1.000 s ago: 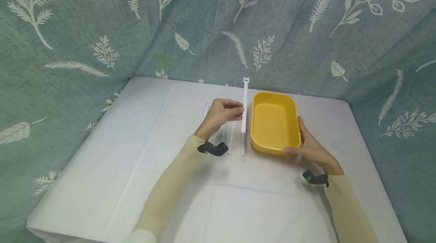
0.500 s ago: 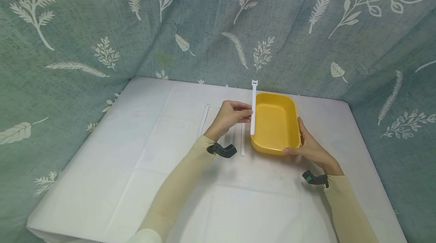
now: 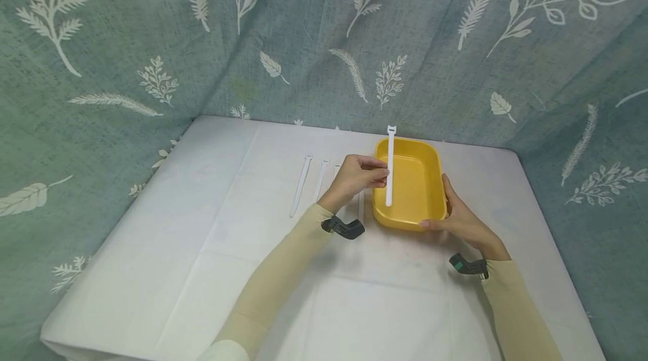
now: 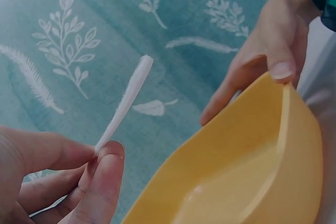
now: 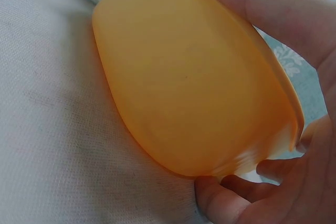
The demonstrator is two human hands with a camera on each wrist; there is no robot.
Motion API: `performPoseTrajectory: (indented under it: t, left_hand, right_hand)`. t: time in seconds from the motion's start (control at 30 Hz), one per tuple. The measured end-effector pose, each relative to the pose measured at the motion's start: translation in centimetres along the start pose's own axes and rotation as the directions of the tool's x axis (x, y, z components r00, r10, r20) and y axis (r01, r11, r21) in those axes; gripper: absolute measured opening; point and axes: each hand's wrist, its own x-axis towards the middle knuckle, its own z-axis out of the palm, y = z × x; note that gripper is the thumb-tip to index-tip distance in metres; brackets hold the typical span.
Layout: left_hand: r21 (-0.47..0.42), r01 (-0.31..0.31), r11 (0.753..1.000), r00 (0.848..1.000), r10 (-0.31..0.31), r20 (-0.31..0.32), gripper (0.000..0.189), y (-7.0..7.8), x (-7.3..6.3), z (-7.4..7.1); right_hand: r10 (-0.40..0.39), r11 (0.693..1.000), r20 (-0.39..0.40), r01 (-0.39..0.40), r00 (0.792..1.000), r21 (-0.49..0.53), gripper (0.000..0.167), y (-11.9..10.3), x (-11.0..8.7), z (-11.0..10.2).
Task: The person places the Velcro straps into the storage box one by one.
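My left hand (image 3: pixel 355 177) pinches a white hook-and-loop cable tie (image 3: pixel 391 150) between thumb and fingers. The tie's slotted head points away from me, and it hangs over the left part of a yellow plastic tray (image 3: pixel 412 195). In the left wrist view the tie (image 4: pixel 126 98) sticks up from the fingertips, apart from the tray. My right hand (image 3: pixel 462 216) grips the tray by its near right corner. From the right wrist, the thumb lies along the rim and the fingers curl under the tray (image 5: pixel 184 77). No tie shows in the visible part of the tray's floor.
Several more white cable ties lie in a row left of the tray, among them an outer tie (image 3: pixel 301 186) and a tie (image 3: pixel 361 206) beside the tray; my left hand partly covers the row. Leaf-patterned green fabric (image 3: pixel 304 40) hangs behind the white-covered table (image 3: pixel 228 293).
My left hand has carried the cable tie rightward, from beside the tray to above it. More of the ties on the table have come into sight. The right hand and the tray have stayed put.
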Motion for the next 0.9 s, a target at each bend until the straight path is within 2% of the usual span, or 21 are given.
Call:
performPoseTrajectory:
  t: [0.37, 0.9]
  left_hand:
    - [0.005, 0.011, 1.000, 1.000, -0.011, 0.009, 0.025, -0.4, 0.8, 1.8]
    - [0.044, 0.043, 0.998, 0.999, -0.044, 0.009, 0.023, -1.3, 1.8, 3.6]
  right_hand:
    - [0.002, 1.000, 0.005, -0.002, 1.000, 0.005, 0.139, 0.0, 0.0, -0.1]
    - [-0.010, 1.000, 0.007, 0.010, 1.000, 0.009, 0.137, 0.4, 0.2, -0.1]
